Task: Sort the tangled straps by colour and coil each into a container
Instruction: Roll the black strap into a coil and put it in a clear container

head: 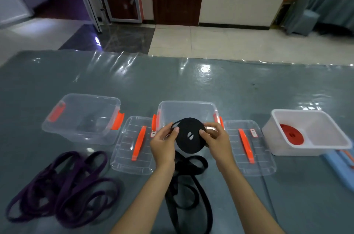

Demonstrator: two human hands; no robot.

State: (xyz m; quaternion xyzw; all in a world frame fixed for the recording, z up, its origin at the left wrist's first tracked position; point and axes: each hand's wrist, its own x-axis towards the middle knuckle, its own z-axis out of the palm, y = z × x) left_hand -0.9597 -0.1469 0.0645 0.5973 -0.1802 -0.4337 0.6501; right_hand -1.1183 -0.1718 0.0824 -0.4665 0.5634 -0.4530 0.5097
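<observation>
Purple strap (63, 185): loose heap on the table (249, 84), uncoiled, outstanding. Middle clear container (188, 108): nothing visible inside. White tub (306, 134): holds 1 coiled red strap (292, 135), complete. Black strap coil (191, 135): part wound above the middle container, tail trailing below. Left hand (163, 144) and right hand (216, 140): fingers clamped on the coil's edges.
</observation>
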